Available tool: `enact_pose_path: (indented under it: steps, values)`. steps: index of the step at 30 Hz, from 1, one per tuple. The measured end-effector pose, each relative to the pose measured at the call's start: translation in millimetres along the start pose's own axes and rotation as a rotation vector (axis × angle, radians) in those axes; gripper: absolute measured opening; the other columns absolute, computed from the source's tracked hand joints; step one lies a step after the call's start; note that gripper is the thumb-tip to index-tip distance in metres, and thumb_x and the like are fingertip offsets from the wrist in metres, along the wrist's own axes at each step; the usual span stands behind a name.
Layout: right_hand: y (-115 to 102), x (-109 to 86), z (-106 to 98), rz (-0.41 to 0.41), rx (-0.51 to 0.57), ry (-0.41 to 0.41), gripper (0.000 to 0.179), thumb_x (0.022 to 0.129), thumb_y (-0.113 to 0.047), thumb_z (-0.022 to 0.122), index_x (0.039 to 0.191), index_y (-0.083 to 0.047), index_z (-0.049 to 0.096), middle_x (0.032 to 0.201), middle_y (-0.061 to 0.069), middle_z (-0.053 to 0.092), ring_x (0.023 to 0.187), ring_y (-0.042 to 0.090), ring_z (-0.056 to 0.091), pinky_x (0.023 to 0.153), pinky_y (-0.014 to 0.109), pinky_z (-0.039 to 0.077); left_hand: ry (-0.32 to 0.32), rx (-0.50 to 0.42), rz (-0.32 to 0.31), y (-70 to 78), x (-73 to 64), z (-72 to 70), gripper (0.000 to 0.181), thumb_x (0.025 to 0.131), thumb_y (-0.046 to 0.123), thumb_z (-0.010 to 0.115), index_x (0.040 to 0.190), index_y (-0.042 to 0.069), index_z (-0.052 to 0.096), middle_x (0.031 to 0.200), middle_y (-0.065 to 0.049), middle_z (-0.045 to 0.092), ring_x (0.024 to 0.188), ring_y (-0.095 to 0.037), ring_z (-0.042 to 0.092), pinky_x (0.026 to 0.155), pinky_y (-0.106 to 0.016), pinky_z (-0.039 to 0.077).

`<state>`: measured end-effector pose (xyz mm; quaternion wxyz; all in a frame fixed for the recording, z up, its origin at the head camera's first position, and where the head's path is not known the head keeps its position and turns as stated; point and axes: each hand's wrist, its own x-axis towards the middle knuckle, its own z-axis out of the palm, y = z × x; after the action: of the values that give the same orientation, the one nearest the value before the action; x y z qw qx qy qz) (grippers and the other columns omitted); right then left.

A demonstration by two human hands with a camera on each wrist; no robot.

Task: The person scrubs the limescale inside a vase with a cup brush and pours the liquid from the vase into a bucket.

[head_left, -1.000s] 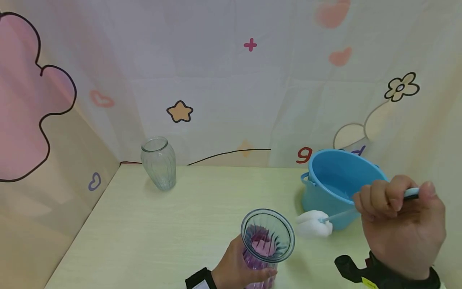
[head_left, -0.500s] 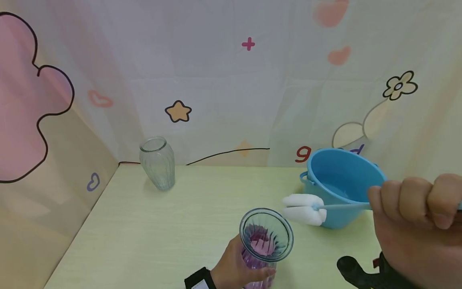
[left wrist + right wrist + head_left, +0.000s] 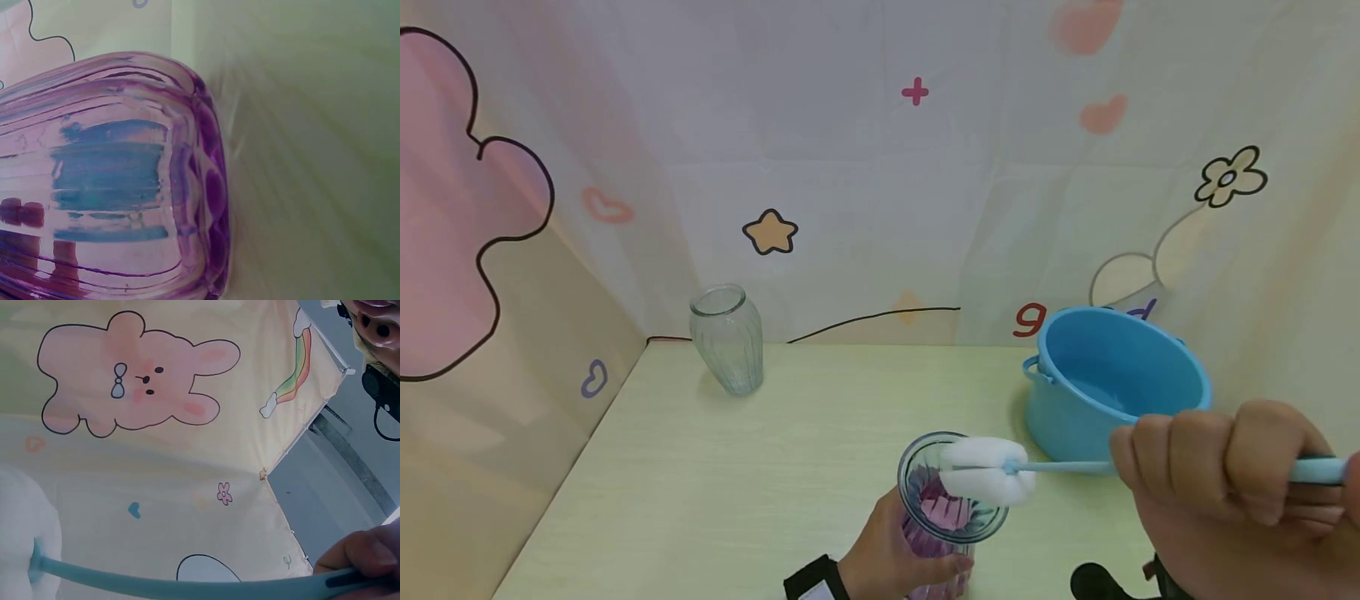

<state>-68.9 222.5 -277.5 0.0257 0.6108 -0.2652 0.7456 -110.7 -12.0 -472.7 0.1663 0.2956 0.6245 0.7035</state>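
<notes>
My left hand (image 3: 891, 554) grips a glass vase (image 3: 923, 533), clear at the rim and purple lower down, near the table's front. In the left wrist view the purple lower part of the vase (image 3: 119, 181) fills much of the picture, with blue patches showing on it. My right hand (image 3: 1240, 483) holds a sponge bottle brush (image 3: 988, 471) by its light blue handle, curled fingers round it. The brush lies nearly level, its white head over the vase's mouth. In the right wrist view the brush's blue stem (image 3: 156, 587) runs from the white head to my fingers (image 3: 362, 553).
A blue bucket (image 3: 1075, 425) with a side handle stands at the right, just behind my right hand. Another clear glass vase (image 3: 730, 346) stands at the back left of the pale table (image 3: 700, 500). A printed curtain (image 3: 850, 167) closes off the back and sides.
The brush swung from beside the bucket, rose level, then moved left until its white head came over the vase's mouth. The left hand and its vase have stayed in place.
</notes>
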Motion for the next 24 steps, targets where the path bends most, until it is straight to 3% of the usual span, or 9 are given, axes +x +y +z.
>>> enact_pose_path:
  steps: [5, 10, 12, 18, 24]
  values:
    - [9.2, 3.9, 0.0, 0.140, -0.011, 0.073, 0.046, 0.108, -0.038, 0.018, 0.080, -0.005, 0.031, 0.073, 0.004, 0.031, 0.068, 0.021, 0.034, 0.066, 0.035, 0.023, -0.009, 0.025, 0.100, -3.2, 1.4, -0.3, 0.078, 0.084, 0.015, 0.086, 0.149, 0.027, 0.044, 0.139, -0.002, 0.065, 0.122, -0.021, 0.067, 0.108, -0.031, 0.052]
    - [23.8, 9.0, 5.3, 0.196, -0.019, 0.173, 0.041, 0.107, -0.031, 0.017, 0.081, -0.001, 0.031, 0.073, 0.008, 0.031, 0.068, 0.023, 0.033, 0.062, 0.036, 0.024, 0.001, 0.040, 0.104, -5.2, 0.2, -1.3, 0.076, 0.083, 0.015, 0.087, 0.146, 0.026, 0.046, 0.135, -0.002, 0.067, 0.118, -0.019, 0.069, 0.106, -0.031, 0.053]
    - [29.6, 11.8, 6.8, 0.191, -0.027, 0.192, 0.041, 0.107, -0.029, 0.017, 0.081, -0.001, 0.031, 0.072, 0.009, 0.032, 0.066, 0.023, 0.033, 0.060, 0.035, 0.024, 0.005, 0.030, 0.092, -5.8, -0.3, -1.2, 0.076, 0.082, 0.014, 0.087, 0.145, 0.026, 0.047, 0.134, -0.002, 0.067, 0.116, -0.019, 0.069, 0.106, -0.031, 0.054]
    - [40.3, 17.3, 9.2, 0.131, -0.065, 0.260, 0.040, 0.106, -0.027, 0.014, 0.077, -0.003, 0.028, 0.069, 0.006, 0.029, 0.061, 0.020, 0.031, 0.058, 0.033, 0.021, 0.013, 0.060, 0.141, -8.1, -0.1, -1.2, 0.075, 0.083, 0.017, 0.088, 0.146, 0.024, 0.048, 0.134, -0.002, 0.068, 0.117, -0.018, 0.069, 0.106, -0.032, 0.053]
    - [43.8, 13.6, 6.4, 0.094, -0.048, 0.362, 0.040, 0.106, -0.028, 0.013, 0.076, -0.005, 0.025, 0.068, 0.005, 0.027, 0.059, 0.020, 0.028, 0.057, 0.033, 0.020, 0.028, 0.066, 0.102, -6.9, -0.1, -1.7, 0.076, 0.082, 0.017, 0.088, 0.146, 0.027, 0.049, 0.138, 0.002, 0.067, 0.124, -0.019, 0.067, 0.113, -0.032, 0.047]
